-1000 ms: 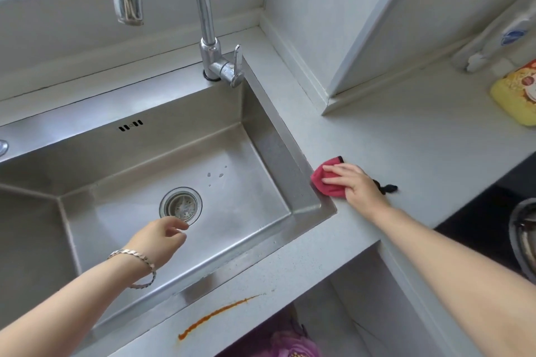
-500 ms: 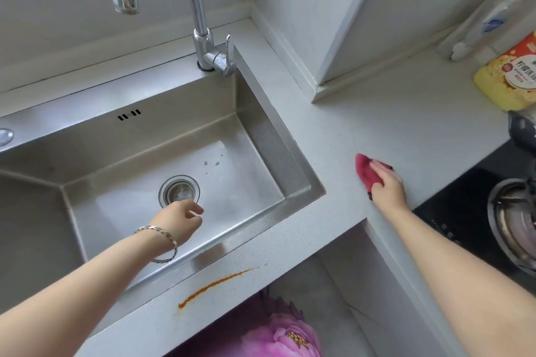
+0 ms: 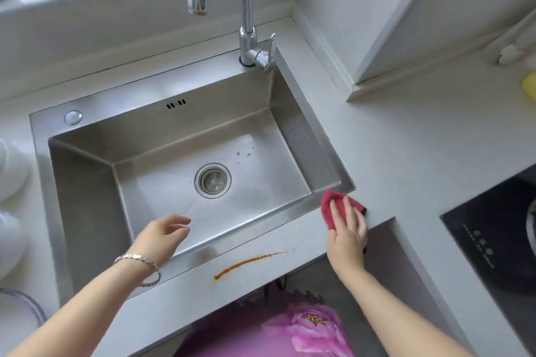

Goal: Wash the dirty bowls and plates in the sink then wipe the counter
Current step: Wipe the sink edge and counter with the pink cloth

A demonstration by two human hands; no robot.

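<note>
Wiping the grey tabletop (image 3: 420, 139) is the step in hand, I judge, since the steel sink (image 3: 87, 197) holds no dishes. The right grip (image 3: 349, 229) presses flat, fingers straight, on a folded red cloth (image 3: 333, 206) at the sink's near right corner, and the left grip (image 3: 162, 236) hangs slack and empty over the near rim. The cloth's free corner points at the sink, its long axis hidden under the hand; next it likely must sweep left to the orange streak (image 3: 246, 264), which lies lengthwise along the front edge.

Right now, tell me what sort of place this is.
Most likely a home kitchen: a stainless steel sink with a tall faucet, set in a pale counter, and a black cooktop at the right edge.
</note>
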